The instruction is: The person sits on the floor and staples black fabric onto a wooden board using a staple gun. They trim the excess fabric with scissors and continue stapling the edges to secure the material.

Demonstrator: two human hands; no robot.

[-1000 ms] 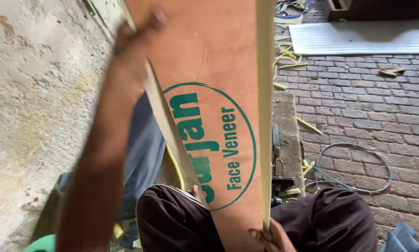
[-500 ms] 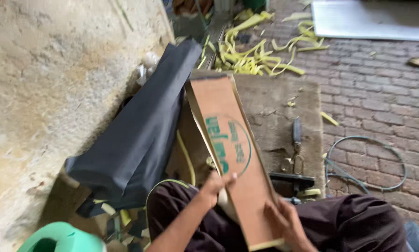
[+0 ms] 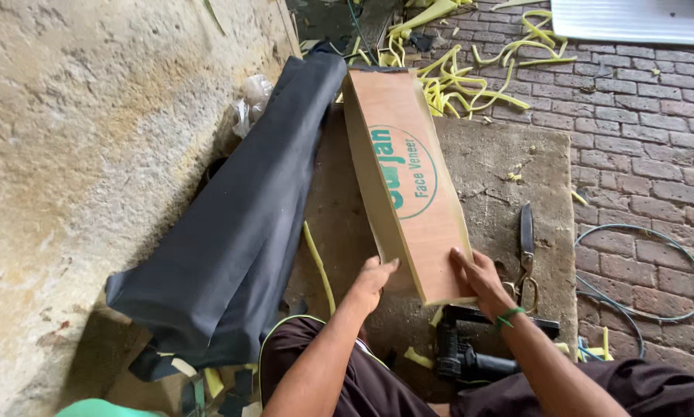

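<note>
While I steady the plywood piece (image 3: 408, 193) at centre frame, my left hand (image 3: 375, 279) presses its side flat-fingered and my right hand (image 3: 478, 272) lies spread on top, bracing it.

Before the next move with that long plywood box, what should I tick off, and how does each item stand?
1. Left hand on the near left side of the plywood box: ok, it touches.
2. Right hand on the box's near right end: ok, fingers spread on top.
3. Box resting on the worn board: cannot tell whether it lies flat or is partly lifted.
4. Scissors apart from the box: ok, but close to the right hand.
5. Roll of dark fabric beside the box: not ok, it crowds the far left corner.
6. Black power tool below the right wrist: not ok, close underneath.
</note>
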